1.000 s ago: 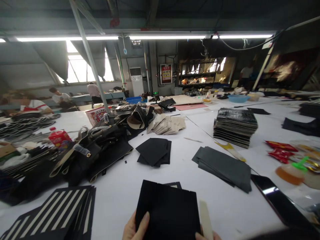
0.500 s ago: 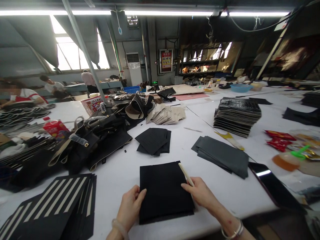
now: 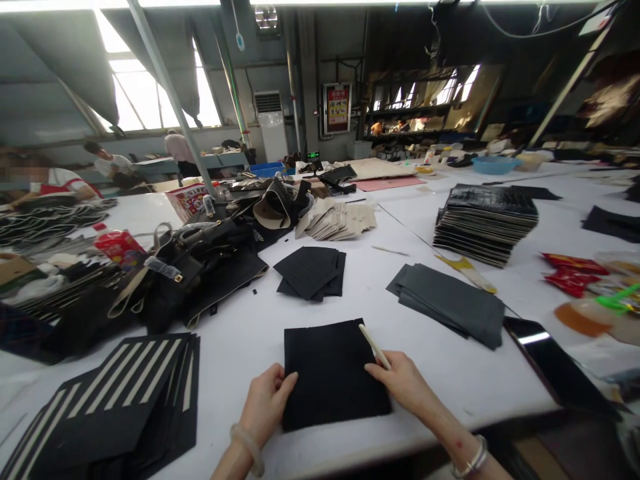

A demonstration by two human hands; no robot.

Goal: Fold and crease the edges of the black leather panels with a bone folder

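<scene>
A square black sheet (image 3: 333, 380) of leather-like material lies near the table's front edge. My left hand (image 3: 267, 397) pinches its left edge between thumb and curled fingers. At the right edge, my right hand (image 3: 403, 380) is closed around a slim cream-coloured stick (image 3: 374, 345), its thumb also touching the sheet. The stick's tip reaches the sheet's upper right corner. Beyond the sheet lie several dark pieces (image 3: 310, 272), and to the right a stack of dark grey-green rectangles (image 3: 450, 303). At lower left, a pile of black panels with pale strips (image 3: 125, 380) is spread out.
Black bags with straps (image 3: 215, 267) heap up on the left. A tall stack of black panels (image 3: 485, 223) stands at back right, near a yellow tool (image 3: 465, 272). On the right are a phone (image 3: 555, 363) and a bottle of amber liquid (image 3: 583, 319). Other people sit far left.
The view has tilted down a little, so the background sits higher in the picture. The sheet's lower edge lies flatter, and both hands keep their grips.
</scene>
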